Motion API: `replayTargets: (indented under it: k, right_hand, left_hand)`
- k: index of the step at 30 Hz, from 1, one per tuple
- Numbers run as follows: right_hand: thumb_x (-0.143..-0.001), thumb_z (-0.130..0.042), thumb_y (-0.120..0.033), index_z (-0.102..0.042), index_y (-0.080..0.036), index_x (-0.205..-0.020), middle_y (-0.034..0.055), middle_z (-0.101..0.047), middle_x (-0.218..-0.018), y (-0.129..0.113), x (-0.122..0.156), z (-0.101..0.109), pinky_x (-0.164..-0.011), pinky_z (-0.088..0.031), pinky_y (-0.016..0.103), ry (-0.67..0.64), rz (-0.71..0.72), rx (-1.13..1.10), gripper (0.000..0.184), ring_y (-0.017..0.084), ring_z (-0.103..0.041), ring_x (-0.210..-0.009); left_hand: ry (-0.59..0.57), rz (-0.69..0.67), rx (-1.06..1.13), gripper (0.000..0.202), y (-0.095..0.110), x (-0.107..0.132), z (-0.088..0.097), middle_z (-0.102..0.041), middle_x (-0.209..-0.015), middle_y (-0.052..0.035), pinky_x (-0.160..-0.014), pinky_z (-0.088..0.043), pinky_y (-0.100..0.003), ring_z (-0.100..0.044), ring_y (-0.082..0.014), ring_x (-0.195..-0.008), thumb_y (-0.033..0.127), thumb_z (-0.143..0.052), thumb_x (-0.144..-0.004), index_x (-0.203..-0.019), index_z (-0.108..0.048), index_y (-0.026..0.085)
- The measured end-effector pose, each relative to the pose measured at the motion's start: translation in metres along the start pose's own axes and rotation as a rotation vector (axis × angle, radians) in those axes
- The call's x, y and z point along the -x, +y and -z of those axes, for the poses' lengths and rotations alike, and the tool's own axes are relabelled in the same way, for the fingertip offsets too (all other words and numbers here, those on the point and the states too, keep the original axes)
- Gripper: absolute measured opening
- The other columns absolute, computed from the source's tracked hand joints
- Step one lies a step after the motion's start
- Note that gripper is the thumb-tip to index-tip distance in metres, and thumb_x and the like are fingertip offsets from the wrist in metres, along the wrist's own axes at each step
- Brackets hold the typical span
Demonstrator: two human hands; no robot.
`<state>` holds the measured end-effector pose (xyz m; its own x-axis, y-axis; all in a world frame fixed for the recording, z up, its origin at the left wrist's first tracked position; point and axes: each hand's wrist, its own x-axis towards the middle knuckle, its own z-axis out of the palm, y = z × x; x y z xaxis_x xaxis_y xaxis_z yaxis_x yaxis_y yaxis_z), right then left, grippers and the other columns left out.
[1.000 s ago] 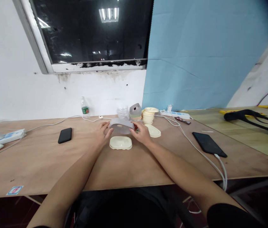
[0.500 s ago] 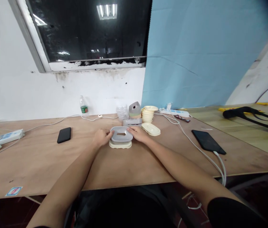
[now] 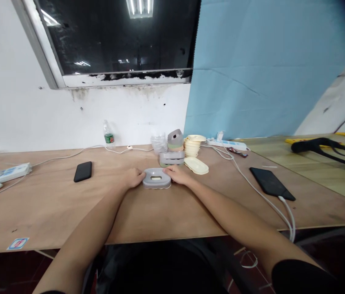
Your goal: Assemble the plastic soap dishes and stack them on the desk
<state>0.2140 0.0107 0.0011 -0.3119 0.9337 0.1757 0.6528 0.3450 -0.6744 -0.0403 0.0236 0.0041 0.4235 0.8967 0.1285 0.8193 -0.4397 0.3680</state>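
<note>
A grey oval plastic cover (image 3: 156, 179) with a slot in its top sits fitted over a cream tray on the wooden table (image 3: 53, 204). Only a thin cream edge shows under it. My left hand (image 3: 133, 178) grips the cover's left end with curled fingers. My right hand (image 3: 175, 174) presses on its right end, fingers closed on the rim. Just behind lies another grey and cream assembled piece (image 3: 171, 158).
A stack of cream trays (image 3: 191, 147), a loose cream tray (image 3: 196, 165), stacked grey parts (image 3: 175, 140) and a water bottle (image 3: 108, 135) stand at the back. Black phones lie at left (image 3: 83, 171) and right (image 3: 271, 183), the right one cabled. A power strip (image 3: 3, 174) lies far left.
Both hands lowered the grey cover from above the table onto the cream tray and pressed it down until the tray is nearly hidden.
</note>
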Motion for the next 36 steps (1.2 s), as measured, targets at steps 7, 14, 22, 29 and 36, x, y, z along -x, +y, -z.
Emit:
replayTargets:
  k: [7, 14, 22, 29, 36]
  right_hand:
    - [-0.093, -0.037, -0.036, -0.068, -0.017, -0.079, 0.0046, -0.070, -0.080, -0.003, -0.003, -0.005, -0.064, -0.039, 0.026, -0.011, 0.115, 0.110, 0.038, 0.018, -0.061, -0.073]
    - [-0.090, -0.050, -0.041, -0.068, -0.026, -0.113, 0.0051, -0.072, -0.101, -0.025, -0.011, 0.012, -0.078, -0.043, 0.029, 0.240, 0.153, 0.406, 0.033, 0.022, -0.064, -0.092]
    - [-0.093, -0.043, -0.034, -0.056, -0.022, -0.127, 0.0101, -0.058, -0.124, -0.061, -0.113, 0.070, -0.089, -0.042, 0.035, 0.424, 0.162, 0.620, 0.038, 0.023, -0.059, -0.105]
    - [-0.092, -0.042, -0.018, -0.054, -0.015, -0.128, 0.0139, -0.056, -0.129, -0.041, -0.156, 0.077, -0.097, -0.039, 0.034, 0.229, 0.037, 0.688, 0.038, 0.023, -0.053, -0.115]
    - [-0.089, -0.045, -0.015, -0.057, -0.014, -0.127, 0.0127, -0.054, -0.133, -0.030, -0.165, 0.076, -0.101, -0.037, 0.030, 0.233, 0.070, 0.623, 0.040, 0.021, -0.053, -0.119]
  left_hand:
    - [-0.063, 0.104, -0.058, 0.046, -0.001, -0.004, -0.001, -0.062, -0.064, -0.0039, -0.052, -0.029, -0.025, -0.052, -0.0137, -0.057, 0.046, -0.040, -0.088, -0.061, -0.062, 0.017]
    - [-0.032, 0.166, -0.066, 0.046, 0.000, -0.005, 0.000, -0.063, -0.063, -0.0051, -0.053, -0.032, -0.024, -0.056, -0.0149, -0.058, 0.047, -0.040, -0.088, -0.062, -0.064, 0.018]
    - [-0.008, 0.213, -0.099, 0.042, -0.002, -0.006, -0.001, -0.069, -0.075, -0.0079, -0.056, -0.037, -0.024, -0.062, -0.0172, -0.067, 0.045, -0.041, -0.088, -0.071, -0.069, 0.018]
    - [0.009, 0.219, -0.100, 0.041, -0.001, -0.006, -0.003, -0.070, -0.077, -0.0082, -0.056, -0.037, -0.024, -0.063, -0.0175, -0.068, 0.044, -0.042, -0.087, -0.069, -0.068, 0.019]
    - [0.014, 0.190, -0.095, 0.046, 0.001, -0.003, -0.003, -0.071, -0.081, -0.0108, -0.058, -0.039, -0.026, -0.065, -0.0208, -0.072, 0.046, -0.037, -0.089, -0.071, -0.069, 0.019]
